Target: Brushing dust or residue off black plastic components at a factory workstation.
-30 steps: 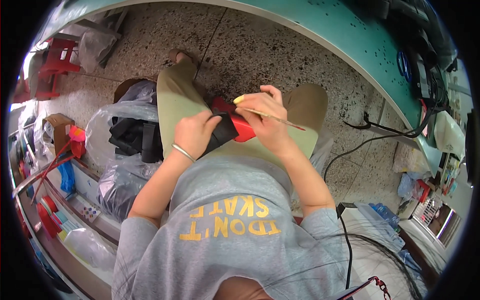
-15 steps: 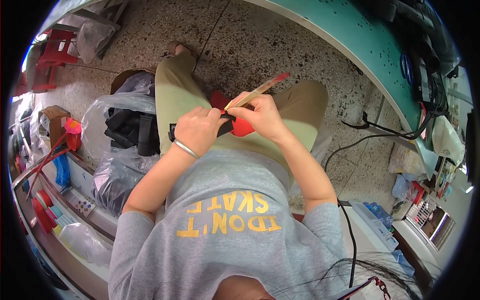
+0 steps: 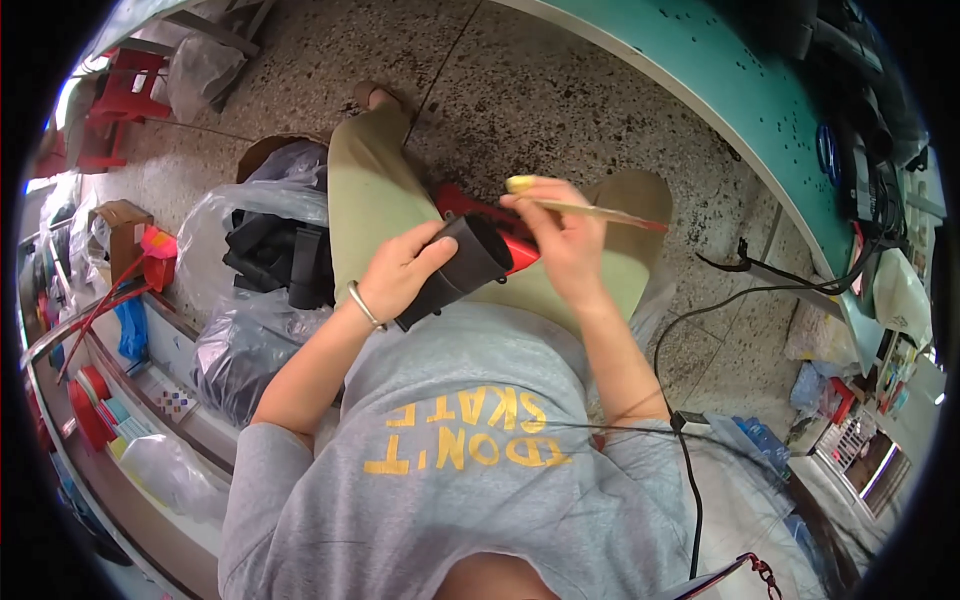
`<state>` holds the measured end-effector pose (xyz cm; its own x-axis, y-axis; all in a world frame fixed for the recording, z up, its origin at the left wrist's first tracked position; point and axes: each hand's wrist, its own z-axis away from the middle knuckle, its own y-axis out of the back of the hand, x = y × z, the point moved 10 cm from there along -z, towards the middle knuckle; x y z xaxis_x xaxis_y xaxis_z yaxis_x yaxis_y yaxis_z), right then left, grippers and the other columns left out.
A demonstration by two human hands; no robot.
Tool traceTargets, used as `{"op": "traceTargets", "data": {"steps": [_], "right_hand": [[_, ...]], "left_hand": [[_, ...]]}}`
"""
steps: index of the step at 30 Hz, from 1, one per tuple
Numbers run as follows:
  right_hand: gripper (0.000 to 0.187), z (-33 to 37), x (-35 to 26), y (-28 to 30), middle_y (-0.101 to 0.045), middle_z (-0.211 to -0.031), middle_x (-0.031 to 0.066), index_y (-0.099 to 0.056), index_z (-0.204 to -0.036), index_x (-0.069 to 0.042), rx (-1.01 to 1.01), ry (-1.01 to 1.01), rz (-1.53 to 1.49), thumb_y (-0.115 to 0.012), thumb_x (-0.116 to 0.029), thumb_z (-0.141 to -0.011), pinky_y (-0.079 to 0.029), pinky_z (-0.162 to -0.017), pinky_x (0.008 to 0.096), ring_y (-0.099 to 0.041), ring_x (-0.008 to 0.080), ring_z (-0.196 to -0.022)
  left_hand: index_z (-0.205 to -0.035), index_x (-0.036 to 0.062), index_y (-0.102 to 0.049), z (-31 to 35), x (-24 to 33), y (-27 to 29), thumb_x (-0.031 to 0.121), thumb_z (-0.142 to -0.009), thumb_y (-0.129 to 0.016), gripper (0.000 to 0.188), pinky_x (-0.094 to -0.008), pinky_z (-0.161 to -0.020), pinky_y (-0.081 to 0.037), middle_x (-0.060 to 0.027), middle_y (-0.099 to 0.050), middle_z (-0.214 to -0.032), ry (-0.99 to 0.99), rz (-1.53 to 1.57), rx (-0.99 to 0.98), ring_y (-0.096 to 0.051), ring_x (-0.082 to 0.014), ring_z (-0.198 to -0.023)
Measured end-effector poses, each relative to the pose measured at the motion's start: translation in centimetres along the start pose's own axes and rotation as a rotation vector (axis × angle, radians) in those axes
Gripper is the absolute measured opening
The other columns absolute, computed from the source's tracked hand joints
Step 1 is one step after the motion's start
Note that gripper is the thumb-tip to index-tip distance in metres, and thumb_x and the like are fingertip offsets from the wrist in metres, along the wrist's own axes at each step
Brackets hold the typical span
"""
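I sit with a black and red piece (image 3: 478, 255) on my lap, above my khaki trousers. My left hand (image 3: 402, 272), a metal bangle on its wrist, grips the black rolled part of the piece. My right hand (image 3: 558, 240) pinches a thin brush (image 3: 590, 211) with a wooden handle, a red end and a yellow tip. The yellow tip lies just above the red part of the piece.
Clear plastic bags (image 3: 255, 300) holding black pieces lie on the speckled floor at my left. A shelf (image 3: 120, 420) with small items runs along the far left. A teal table edge (image 3: 720, 90) curves across the top right. A black cable (image 3: 690, 310) trails at my right.
My right hand has swung the brush down to lie nearly level, red end to the right. My left hand has turned the black part of the piece up into view.
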<state>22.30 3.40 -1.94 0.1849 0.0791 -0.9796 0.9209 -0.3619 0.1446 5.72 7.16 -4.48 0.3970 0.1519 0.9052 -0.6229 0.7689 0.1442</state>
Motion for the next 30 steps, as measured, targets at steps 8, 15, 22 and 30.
{"op": "traceTargets", "data": {"steps": [8,15,22,30], "right_hand": [[0.009,0.4,-7.9,-1.6,-0.066,-0.086,0.0066,-0.065,-0.082,-0.003,-0.169,0.391,0.344,-0.066,-0.001,-0.074,-0.042,-0.083,0.0338,-0.062,0.0161,-0.082],[0.007,0.9,-1.6,-2.9,-0.067,-0.084,0.0024,-0.067,-0.080,-0.006,-0.272,0.017,0.101,-0.068,-0.006,-0.073,-0.035,-0.090,0.0346,-0.062,0.0143,-0.078],[0.005,0.8,-4.3,-2.2,-0.067,-0.081,0.0023,-0.068,-0.078,-0.005,-0.167,0.184,0.245,-0.066,-0.006,-0.074,-0.036,-0.088,0.0334,-0.061,0.0128,-0.078],[0.009,1.8,2.1,-3.7,-0.064,-0.084,0.0057,-0.066,-0.085,-0.001,-0.259,-0.391,-0.248,-0.063,0.000,-0.077,-0.048,-0.067,0.0252,-0.059,0.0136,-0.076]], "left_hand": [[-0.065,0.0099,-0.053,1.9,7.5,-0.7,0.023,-0.068,-0.070,0.021,-0.0340,-0.060,-0.035,-0.0035,-0.052,-0.055,-0.608,-0.958,0.391,-0.048,-0.0204,-0.053],[-0.061,0.0117,-0.050,2.1,8.1,-1.7,0.022,-0.065,-0.070,0.023,-0.0329,-0.062,-0.035,-0.0022,-0.050,-0.053,-0.687,-1.067,0.383,-0.048,-0.0193,-0.054],[-0.061,0.0116,-0.049,1.8,7.7,-1.9,0.023,-0.066,-0.070,0.024,-0.0327,-0.061,-0.034,-0.0020,-0.050,-0.053,-0.636,-1.091,0.356,-0.047,-0.0192,-0.054],[-0.063,0.0119,-0.050,1.4,7.2,-2.1,0.023,-0.065,-0.070,0.023,-0.0329,-0.061,-0.035,-0.0025,-0.051,-0.054,-0.646,-1.093,0.328,-0.048,-0.0189,-0.055]]}}
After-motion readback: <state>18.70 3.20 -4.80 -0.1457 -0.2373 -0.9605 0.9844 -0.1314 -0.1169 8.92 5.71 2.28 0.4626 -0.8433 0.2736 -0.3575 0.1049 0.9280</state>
